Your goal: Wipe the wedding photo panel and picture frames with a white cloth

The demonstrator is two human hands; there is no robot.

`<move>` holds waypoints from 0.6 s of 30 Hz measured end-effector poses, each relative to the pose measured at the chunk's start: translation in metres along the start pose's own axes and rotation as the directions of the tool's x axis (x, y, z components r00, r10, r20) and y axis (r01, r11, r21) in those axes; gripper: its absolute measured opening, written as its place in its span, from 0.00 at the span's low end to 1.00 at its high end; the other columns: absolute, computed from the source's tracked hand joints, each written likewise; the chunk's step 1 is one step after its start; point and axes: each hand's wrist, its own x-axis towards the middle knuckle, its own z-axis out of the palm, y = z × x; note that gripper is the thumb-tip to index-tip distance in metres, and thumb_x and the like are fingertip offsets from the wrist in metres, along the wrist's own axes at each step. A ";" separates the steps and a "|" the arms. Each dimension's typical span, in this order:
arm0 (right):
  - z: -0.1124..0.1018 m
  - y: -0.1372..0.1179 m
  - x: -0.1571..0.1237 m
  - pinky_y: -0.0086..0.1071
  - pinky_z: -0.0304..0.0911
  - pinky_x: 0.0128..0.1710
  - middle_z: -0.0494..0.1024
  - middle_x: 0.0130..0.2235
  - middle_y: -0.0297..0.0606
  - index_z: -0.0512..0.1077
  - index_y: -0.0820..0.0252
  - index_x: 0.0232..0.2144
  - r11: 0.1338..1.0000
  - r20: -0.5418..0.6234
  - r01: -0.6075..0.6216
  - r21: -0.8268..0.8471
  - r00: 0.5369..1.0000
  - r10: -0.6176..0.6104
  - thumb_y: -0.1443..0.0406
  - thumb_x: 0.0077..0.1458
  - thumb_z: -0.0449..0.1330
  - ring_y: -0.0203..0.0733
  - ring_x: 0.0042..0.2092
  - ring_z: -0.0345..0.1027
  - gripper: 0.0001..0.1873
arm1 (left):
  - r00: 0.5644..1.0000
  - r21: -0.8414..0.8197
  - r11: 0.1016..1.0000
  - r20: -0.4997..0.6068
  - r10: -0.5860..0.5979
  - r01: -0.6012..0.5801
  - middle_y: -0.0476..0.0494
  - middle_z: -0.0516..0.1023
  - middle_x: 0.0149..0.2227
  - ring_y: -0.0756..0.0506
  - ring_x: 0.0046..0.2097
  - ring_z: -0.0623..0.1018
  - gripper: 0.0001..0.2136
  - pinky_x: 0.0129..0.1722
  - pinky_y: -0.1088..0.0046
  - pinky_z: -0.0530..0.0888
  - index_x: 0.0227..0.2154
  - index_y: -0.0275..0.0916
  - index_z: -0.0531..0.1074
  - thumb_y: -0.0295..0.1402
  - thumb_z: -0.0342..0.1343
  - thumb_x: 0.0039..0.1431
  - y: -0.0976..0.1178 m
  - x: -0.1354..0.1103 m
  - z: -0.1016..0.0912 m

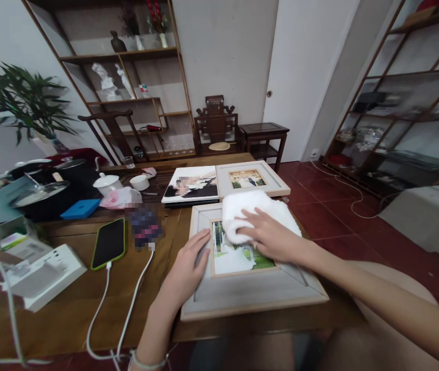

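Note:
A grey wooden picture frame (242, 296) with a photo in it lies flat at the table's near edge. My left hand (186, 270) rests flat on the frame's left border, fingers together. My right hand (271, 237) presses a white cloth (256, 208) onto the photo glass, palm down on the cloth. Behind the frame lie a frameless photo print (192, 185) and a smaller light wooden frame (252, 179), side by side.
On the wooden table (72, 304) to the left lie a green-cased phone (108, 243) with a white charging cable (127, 314), a white box (45, 275), a blue pad (80, 208), white cups and dark pots. Shelves, a chair and a plant stand behind.

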 end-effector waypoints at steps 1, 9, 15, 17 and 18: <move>-0.005 -0.013 -0.008 0.54 0.45 0.60 0.63 0.60 0.46 0.69 0.59 0.47 0.999 0.033 0.035 0.041 0.999 -0.036 0.75 0.51 0.53 0.54 0.62 0.49 0.21 | 1.000 0.001 1.000 0.000 0.000 0.000 0.37 0.68 0.58 0.42 0.60 0.66 0.18 0.60 0.58 0.63 0.51 0.35 0.69 0.34 0.45 0.62 0.000 0.000 0.000; -0.020 -0.076 -0.055 0.48 0.51 0.59 0.65 0.59 0.44 0.70 0.54 0.45 0.965 0.111 0.149 0.217 0.978 -0.176 0.71 0.47 0.59 0.52 0.61 0.53 0.20 | 1.000 0.011 1.000 0.002 -0.009 0.009 0.36 0.68 0.58 0.42 0.60 0.66 0.18 0.60 0.57 0.62 0.52 0.34 0.68 0.32 0.44 0.62 0.000 0.000 0.002; 0.001 -0.020 -0.027 0.49 0.43 0.62 0.60 0.61 0.45 0.69 0.57 0.48 0.987 0.050 0.152 0.046 0.987 -0.155 0.73 0.47 0.58 0.50 0.63 0.47 0.23 | 1.000 -0.001 1.000 -0.002 0.009 -0.009 0.37 0.68 0.58 0.42 0.59 0.67 0.17 0.60 0.57 0.63 0.51 0.36 0.69 0.32 0.45 0.62 0.000 0.000 0.002; 0.002 0.002 -0.011 0.50 0.44 0.61 0.61 0.61 0.47 0.69 0.58 0.47 0.996 -0.017 0.080 -0.047 0.997 -0.081 0.73 0.48 0.57 0.52 0.63 0.48 0.21 | 1.000 0.000 1.000 -0.005 0.004 -0.004 0.37 0.68 0.58 0.42 0.60 0.66 0.17 0.60 0.57 0.63 0.52 0.36 0.69 0.32 0.45 0.62 0.000 0.000 0.001; 0.002 0.011 -0.003 0.51 0.45 0.60 0.63 0.60 0.48 0.69 0.59 0.47 0.996 -0.054 0.036 -0.081 0.998 -0.040 0.73 0.49 0.57 0.53 0.63 0.48 0.21 | 1.000 0.000 1.000 -0.007 0.004 -0.004 0.38 0.68 0.58 0.42 0.60 0.66 0.17 0.59 0.56 0.63 0.52 0.37 0.68 0.32 0.45 0.62 0.000 0.000 0.001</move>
